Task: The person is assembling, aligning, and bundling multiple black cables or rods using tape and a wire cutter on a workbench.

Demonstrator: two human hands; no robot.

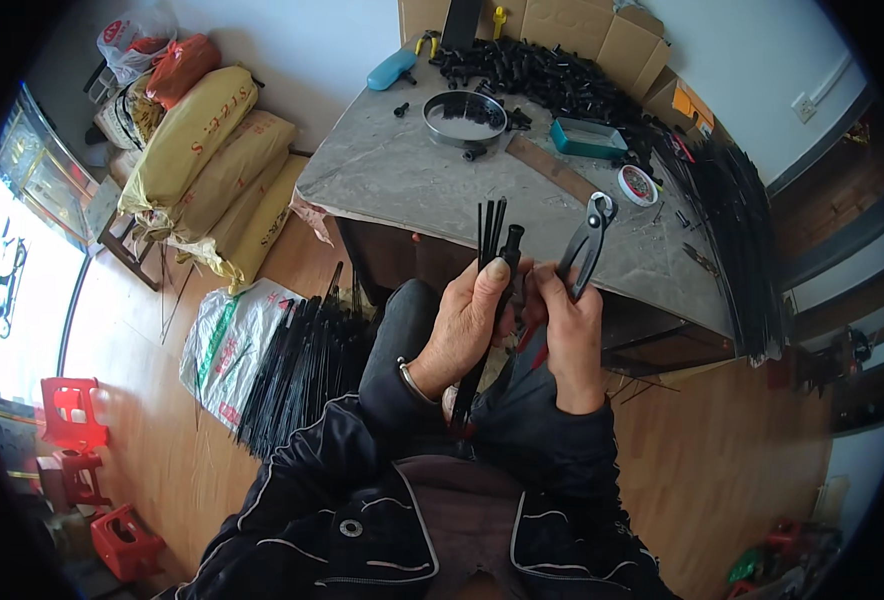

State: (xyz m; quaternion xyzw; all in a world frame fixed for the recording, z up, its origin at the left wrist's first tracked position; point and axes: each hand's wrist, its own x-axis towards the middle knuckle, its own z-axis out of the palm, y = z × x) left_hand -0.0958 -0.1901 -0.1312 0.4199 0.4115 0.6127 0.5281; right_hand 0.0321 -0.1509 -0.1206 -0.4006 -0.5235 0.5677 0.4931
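Note:
My left hand (459, 325) is closed around several thin black rods (492, 225), whose upper ends stick up past my fingers. My thumb presses a black tubular fitting (512, 243) beside them. The rods' lower ends hang down toward my lap. In my right hand (573, 340) is a pair of pliers (589, 240) with dark jaws pointing up and red handles below. The fingertips of both hands come close together in front of the table edge; what lies between them is partly hidden.
The grey table (382, 165) carries a heap of black fittings (532, 70), a round metal tin (465, 135), a teal tray (590, 140) and a white tub (639, 186). Long black rods (727, 230) hang over its right side. More rods (297, 370) lie by my left leg, near yellow sacks (197, 140).

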